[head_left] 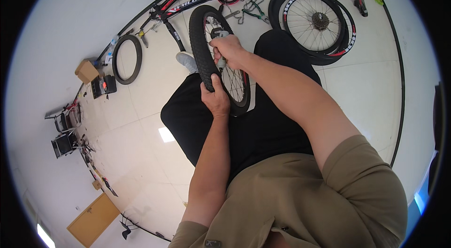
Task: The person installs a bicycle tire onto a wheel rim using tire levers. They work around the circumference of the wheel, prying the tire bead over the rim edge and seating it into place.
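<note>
Between black-trousered legs [291,55], a tilted bicycle wheel [202,50] in two hands.
The left hand [216,101] clasps its near edge; farther off, the right hand [229,50] curls round a grey tool [221,63] beside the spokes [232,83]. Bracing the rim firmly should help.

1. Black bicycle frame with red and white accents [192,5]: large white capital lettering along one tube.
2. Black-rimmed, wire-spoked bicycle wheel with metal cogs [321,21], flat in a stack: bold white lettering at rim, left side.
3. Straight black tube below frame [174,36]: small pale marking, illegible.
</note>
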